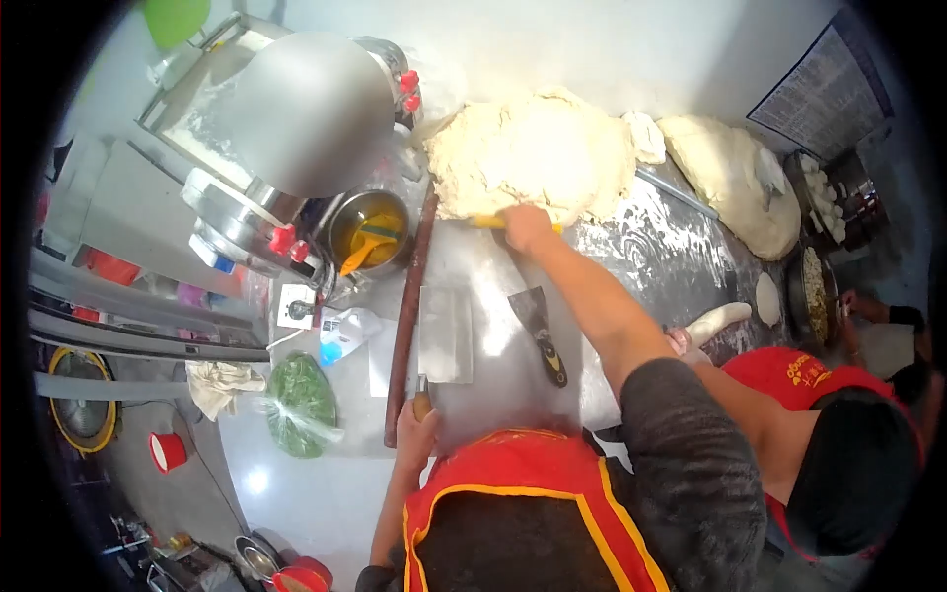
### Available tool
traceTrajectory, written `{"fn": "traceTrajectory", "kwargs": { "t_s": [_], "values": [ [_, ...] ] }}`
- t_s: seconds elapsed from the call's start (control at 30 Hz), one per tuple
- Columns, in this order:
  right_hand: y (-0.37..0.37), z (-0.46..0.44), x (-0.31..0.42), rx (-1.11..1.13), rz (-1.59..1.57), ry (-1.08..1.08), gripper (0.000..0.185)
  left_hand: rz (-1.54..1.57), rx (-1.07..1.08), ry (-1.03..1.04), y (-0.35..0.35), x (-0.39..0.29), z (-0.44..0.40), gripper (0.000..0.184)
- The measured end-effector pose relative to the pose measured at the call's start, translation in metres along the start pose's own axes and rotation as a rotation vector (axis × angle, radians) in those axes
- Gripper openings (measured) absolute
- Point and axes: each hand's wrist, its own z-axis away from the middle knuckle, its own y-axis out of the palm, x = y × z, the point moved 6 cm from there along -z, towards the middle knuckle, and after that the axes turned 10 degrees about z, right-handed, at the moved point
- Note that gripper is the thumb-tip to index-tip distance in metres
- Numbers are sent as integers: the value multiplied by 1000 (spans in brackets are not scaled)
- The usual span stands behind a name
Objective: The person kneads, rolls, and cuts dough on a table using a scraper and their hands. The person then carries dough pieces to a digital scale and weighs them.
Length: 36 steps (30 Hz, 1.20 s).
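My left hand (pixel 416 436) is closed round the wooden handle of a cleaver (pixel 446 335), whose broad rectangular blade lies over the steel worktop. Just left of it runs a long dark brown rolling pin (pixel 409 321). Reaching forward, my right hand (pixel 527 228) grips a yellow-handled tool (pixel 486 221) at the near edge of a large dough mass (pixel 538 153). Yellow shows on both sides of that fist; the tool's working end cannot be made out. Between my hands rests a flat metal scraper (pixel 536 331) with a black and yellow handle.
A pot (pixel 370 232) with yellow liquid and an orange brush stands beside a machine (pixel 237 212) at left. A bag of greens (pixel 301 405) lies nearby. At right, a co-worker (pixel 838 444) handles a dough roll (pixel 718 323); more dough (pixel 735 183) sits behind, near a filling pan (pixel 815 296).
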Motion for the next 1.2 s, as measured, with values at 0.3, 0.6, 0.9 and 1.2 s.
{"fn": "traceTrajectory", "kwargs": {
  "t_s": [0.3,0.6,0.9,1.2],
  "values": [
    [34,124,-1,-73,-18,-65,33,-28,49,-40,2,-3,-7,24],
    [9,139,-8,462,-87,-144,47,-53,146,-23,11,-11,-38,20],
    [-80,26,-131,57,-249,35,39,-893,207,339,39,-98,-63,38],
    [-93,-106,-206,-250,-321,149,43,-531,105,856,195,-274,-300,51]
  ]
}}
